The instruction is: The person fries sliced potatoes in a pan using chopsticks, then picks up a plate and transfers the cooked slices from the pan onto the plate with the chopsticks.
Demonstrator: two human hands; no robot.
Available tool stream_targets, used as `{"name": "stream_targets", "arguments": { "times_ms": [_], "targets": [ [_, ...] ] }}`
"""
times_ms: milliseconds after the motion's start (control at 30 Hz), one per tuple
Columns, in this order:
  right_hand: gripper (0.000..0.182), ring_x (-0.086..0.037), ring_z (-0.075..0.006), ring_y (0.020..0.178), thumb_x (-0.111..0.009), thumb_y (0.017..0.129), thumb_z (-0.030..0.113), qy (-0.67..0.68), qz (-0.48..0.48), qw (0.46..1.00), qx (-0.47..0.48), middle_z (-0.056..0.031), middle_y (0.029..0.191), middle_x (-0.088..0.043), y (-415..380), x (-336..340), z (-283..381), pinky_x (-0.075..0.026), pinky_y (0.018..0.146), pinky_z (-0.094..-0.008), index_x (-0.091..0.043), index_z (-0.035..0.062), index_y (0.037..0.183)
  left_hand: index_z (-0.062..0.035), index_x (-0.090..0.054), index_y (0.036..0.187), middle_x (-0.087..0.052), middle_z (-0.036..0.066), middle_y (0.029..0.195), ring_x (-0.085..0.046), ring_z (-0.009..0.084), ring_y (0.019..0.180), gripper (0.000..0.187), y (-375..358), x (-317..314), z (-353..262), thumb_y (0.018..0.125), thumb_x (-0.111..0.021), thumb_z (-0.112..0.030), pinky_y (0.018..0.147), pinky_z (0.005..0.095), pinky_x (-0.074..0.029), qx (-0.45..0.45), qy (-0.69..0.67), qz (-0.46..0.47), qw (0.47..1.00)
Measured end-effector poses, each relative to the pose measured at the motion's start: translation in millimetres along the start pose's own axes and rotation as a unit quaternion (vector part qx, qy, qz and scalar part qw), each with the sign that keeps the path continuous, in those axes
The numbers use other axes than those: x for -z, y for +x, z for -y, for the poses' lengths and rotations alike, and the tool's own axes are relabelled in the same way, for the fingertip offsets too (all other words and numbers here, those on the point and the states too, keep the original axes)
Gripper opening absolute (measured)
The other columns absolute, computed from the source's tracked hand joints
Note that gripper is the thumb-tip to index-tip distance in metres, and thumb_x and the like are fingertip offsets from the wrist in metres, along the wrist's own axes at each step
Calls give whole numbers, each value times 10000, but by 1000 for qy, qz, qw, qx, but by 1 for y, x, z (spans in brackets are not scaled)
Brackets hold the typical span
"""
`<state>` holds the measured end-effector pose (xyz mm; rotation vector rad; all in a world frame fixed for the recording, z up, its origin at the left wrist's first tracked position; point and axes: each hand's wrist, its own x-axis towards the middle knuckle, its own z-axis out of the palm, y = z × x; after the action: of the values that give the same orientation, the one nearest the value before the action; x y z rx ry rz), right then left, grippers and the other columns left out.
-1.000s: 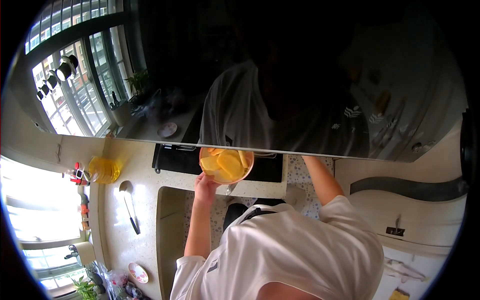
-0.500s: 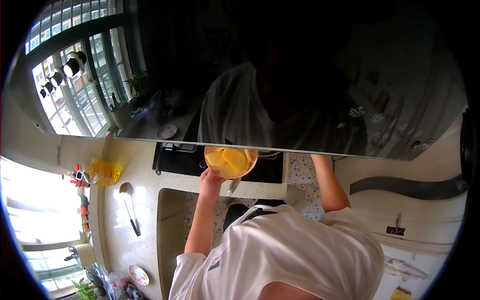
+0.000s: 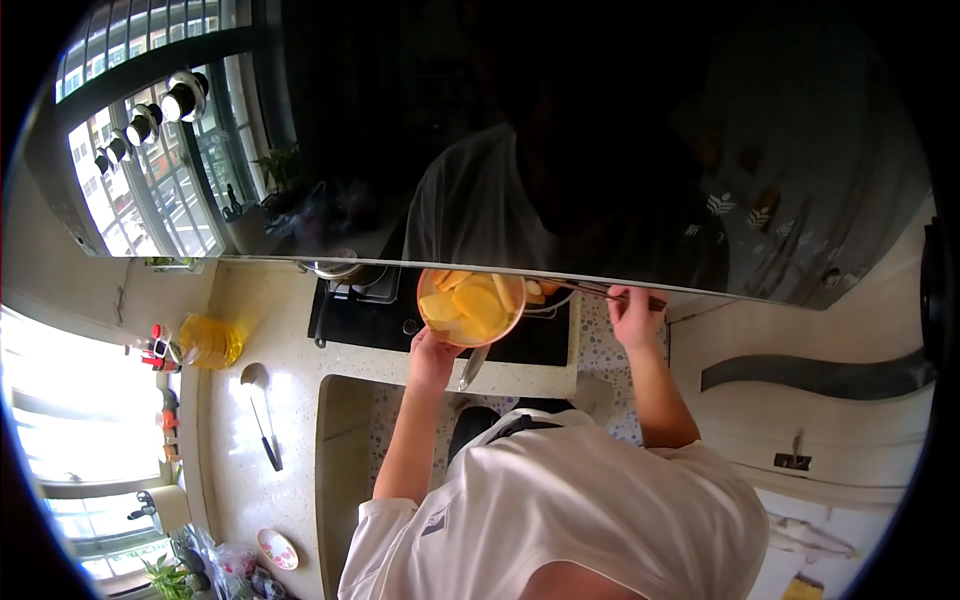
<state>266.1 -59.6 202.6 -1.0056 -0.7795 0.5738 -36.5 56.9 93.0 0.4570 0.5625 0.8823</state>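
My left hand (image 3: 432,358) grips the near edge of a round bowl (image 3: 518,320), its fingers closed on the rim. Flat yellow slices (image 3: 478,305) that look like potato fill the bowl, which is held over the black stove (image 3: 385,318). At the right, my right hand (image 3: 637,318) is closed around dark chopsticks (image 3: 588,289), whose tips point left toward orange-yellow pieces (image 3: 540,290) beside the bowl. The range hood's edge hides part of that area. Just below the bowl a pan handle (image 3: 473,368) sticks out toward me.
Close above the stove hangs a glossy dark range hood (image 3: 600,200). A pot (image 3: 338,270) sits at the stove's left. The left counter holds an oil bottle (image 3: 210,341), a ladle (image 3: 261,415) and a small plate (image 3: 277,549).
My right hand has come out from under the hood's edge, with chopsticks now showing in it. The bowl has shifted slightly up and right with my left hand.
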Motion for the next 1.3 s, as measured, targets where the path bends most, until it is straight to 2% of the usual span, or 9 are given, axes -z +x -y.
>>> {"name": "stream_targets", "arguments": {
  "times_ms": [167, 267, 633, 733, 800, 900, 967, 1133, 1300],
  "targets": [
    [307, -561, -225, 521, -458, 1024, 189, -231, -36, 970, -59, -121, 792, -682, 26, 55, -5, -479, 507, -351, -653, 11, 867, 51, -597, 1131, -683, 150, 1087, -690, 263, 981, 269, -2, 3, -2, 963, -543, -152, 902, 424, -565, -37, 3, -20, 999],
    [312, -636, -221, 655, -452, 1027, 180, -646, 94, 750, 106, -127, 788, -689, 39, 134, -86, -531, 606, -360, -648, -14, 880, 50, -605, 1121, -695, 141, 1043, -700, 258, 946, 255, -5, -1, -9, 952, -564, -137, 888, 427, -573, -58, 14, -34, 998],
    [237, -603, -248, 812, -573, 982, 188, -618, 108, 774, 84, -97, 836, -640, 54, 126, -206, -506, 735, -406, -634, -1, 852, 58, -560, 1155, -661, 166, 1140, -676, 269, 1039, 309, -8, 15, -11, 886, -495, -80, 929, 390, -558, -48, 5, -33, 998],
    [455, -676, -328, 968, -599, 926, 412, -741, 98, 441, 498, -249, 986, -694, 62, 128, -214, -511, 806, -432, -683, -23, 1028, 58, -555, 1162, -659, 169, 1147, -675, 271, 1041, 312, -10, 17, -9, 890, -488, -79, 935, 394, -556, -39, 8, -44, 998],
    [419, -655, -306, 913, -586, 938, 384, -734, 82, 469, 485, -226, 945, -681, 69, 125, -210, -500, 765, -416, -676, -20, 1002, 58, -553, 1165, -658, 171, 1151, -674, 275, 1043, 311, -11, 17, -8, 895, -486, -81, 943, 399, -551, -34, 15, -50, 998],
    [371, -623, -273, 829, -567, 956, 343, -564, -12, 815, 135, -193, 884, -662, 74, 111, -190, -483, 705, -392, -665, -15, 963, 57, -571, 1148, -667, 166, 1130, -680, 275, 1023, 281, -13, 15, -7, 912, -506, -82, 933, 405, -555, -32, 10, -53, 998],
    [344, -602, -252, 774, -555, 968, 315, -431, -98, 897, 11, -171, 843, -649, 75, 104, -168, -472, 665, -376, -657, -11, 937, 53, -605, 1114, -687, 156, 1083, -694, 268, 980, 232, -12, 15, -5, 929, -551, -78, 889, 409, -575, -32, -12, -55, 998],
    [302, -548, -197, 635, -523, 998, 246, -68, -241, 961, -115, -115, 742, -616, 50, 50, -81, -445, 564, -335, -639, -3, 873, 54, -604, 1113, -687, 153, 1081, -690, 268, 986, 240, -12, 8, -6, 950, -524, -102, 909, 408, -558, -20, 7, -54, 998],
    [322, -488, -124, 480, -478, 1031, 211, -247, 5, 969, -19, -83, 633, -582, 13, 11, -39, -390, 439, -264, -639, 1, 847, 58, -600, 1116, -685, 156, 1088, -683, 273, 1008, 252, -9, -5, -8, 967, -504, -122, 939, 412, -539, -10, 16, -29, 999]
  ]
}}
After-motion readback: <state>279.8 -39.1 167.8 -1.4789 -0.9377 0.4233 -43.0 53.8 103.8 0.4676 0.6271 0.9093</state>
